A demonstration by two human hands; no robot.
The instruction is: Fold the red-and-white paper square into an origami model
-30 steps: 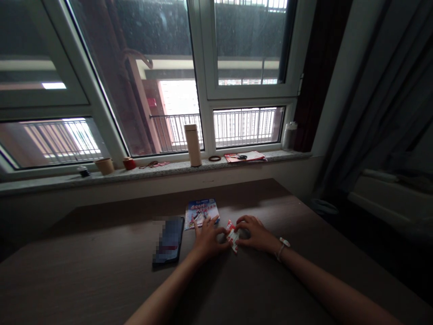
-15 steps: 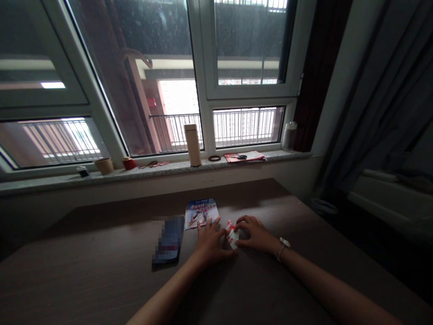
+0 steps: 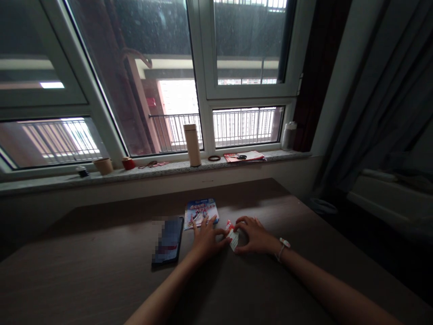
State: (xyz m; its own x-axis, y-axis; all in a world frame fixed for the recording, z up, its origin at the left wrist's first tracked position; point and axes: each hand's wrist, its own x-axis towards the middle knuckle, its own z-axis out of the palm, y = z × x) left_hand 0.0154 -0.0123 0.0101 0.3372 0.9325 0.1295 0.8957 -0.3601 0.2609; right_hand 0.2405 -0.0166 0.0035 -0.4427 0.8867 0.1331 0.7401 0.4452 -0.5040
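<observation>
A small folded piece of red and white paper [image 3: 233, 239] lies on the dark brown table between my hands. My left hand [image 3: 206, 239] pinches its left edge between thumb and index finger, the other fingers spread toward a colourful printed leaflet [image 3: 202, 208]. From the other side, my right hand [image 3: 256, 235] curves around the paper, index finger at its upper right edge and thumb near its lower tip. A pale bracelet circles the right wrist. Left of my left hand lies a dark phone [image 3: 171, 243], partly pixelated.
On the windowsill [image 3: 158, 170] stand a beige thermos [image 3: 192, 146], a paper cup [image 3: 104, 166], a small red container [image 3: 128, 163] and a clear bottle [image 3: 289, 136]. Scissors [image 3: 241, 157] rest there on red-edged papers [image 3: 252, 155]. The table's right edge slopes down toward the lower right.
My left thumb has moved from the paper's lower tip up to its left edge. The paper now shows a whiter face with fine print. My right hand has barely moved.
</observation>
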